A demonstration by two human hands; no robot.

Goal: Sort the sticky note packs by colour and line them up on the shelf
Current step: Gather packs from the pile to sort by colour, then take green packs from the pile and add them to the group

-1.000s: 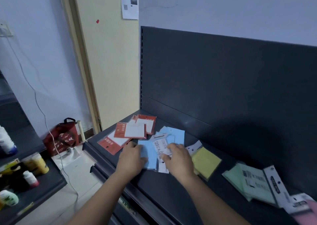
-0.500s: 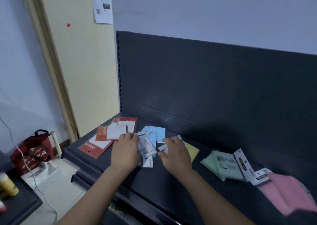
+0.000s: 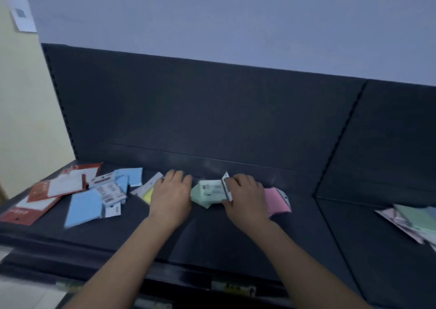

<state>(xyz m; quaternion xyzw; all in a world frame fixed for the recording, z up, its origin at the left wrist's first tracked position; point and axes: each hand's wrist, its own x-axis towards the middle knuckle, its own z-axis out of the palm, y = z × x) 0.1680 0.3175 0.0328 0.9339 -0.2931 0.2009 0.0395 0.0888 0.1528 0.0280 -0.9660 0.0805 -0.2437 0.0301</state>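
Sticky note packs lie scattered on the dark shelf (image 3: 212,233). Red and white packs (image 3: 63,186) sit at the far left, with blue packs (image 3: 82,206) beside them. My left hand (image 3: 171,196) rests palm down over the right part of a yellow pack (image 3: 148,194). Just right of it lie green packs (image 3: 206,192), and my right hand (image 3: 245,196) grips them at their white header edge. A pink pack (image 3: 276,201) shows partly from under my right hand.
More packs, green and pale pink (image 3: 412,221), lie on the adjoining shelf section at the far right. The dark back panel (image 3: 212,120) rises close behind the packs. The shelf's front edge (image 3: 188,273) runs below my forearms.
The view has swung to the right. Both hands have left the blue packs; the left now lies on the yellow pack and the right on the green packs.
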